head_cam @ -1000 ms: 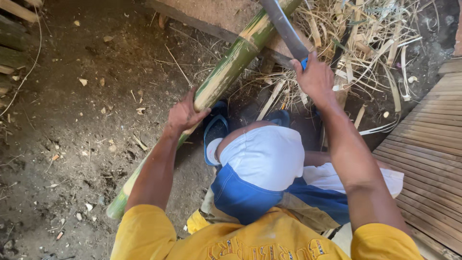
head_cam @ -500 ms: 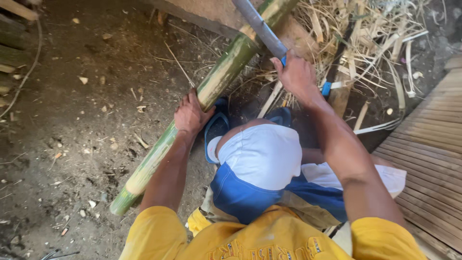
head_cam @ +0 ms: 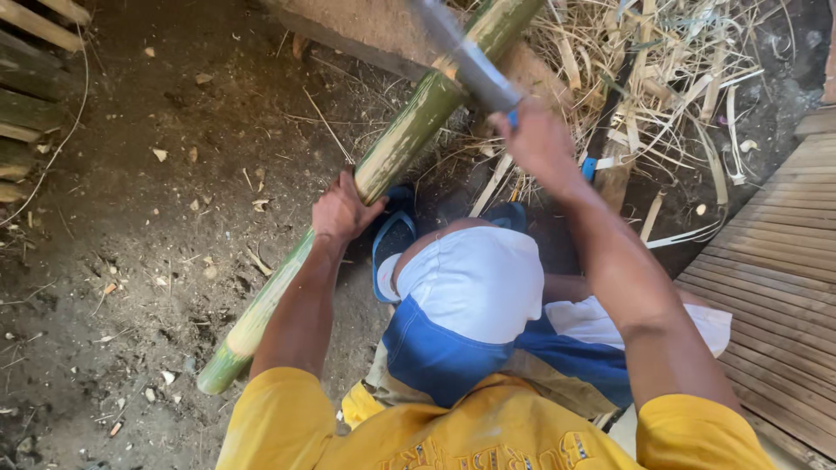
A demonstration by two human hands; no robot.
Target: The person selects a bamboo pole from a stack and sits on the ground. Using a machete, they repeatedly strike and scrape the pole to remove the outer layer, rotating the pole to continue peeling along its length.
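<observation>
Dirt floor [head_cam: 131, 261], straw litter at far edge. Left hand [head_cam: 344, 209] wraps green bamboo pole [head_cam: 383, 165]; right hand [head_cam: 540, 144], fist closed, grips blue-handled blade [head_cam: 466, 57] across pole's upper end.

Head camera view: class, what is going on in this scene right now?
A person in a yellow shirt crouches over a dirt floor. The left hand grips a long green bamboo pole that leans on a wooden block. The right hand holds a big knife, its blade blurred, across the pole's upper part. Dry bamboo strips lie piled beyond.
</observation>
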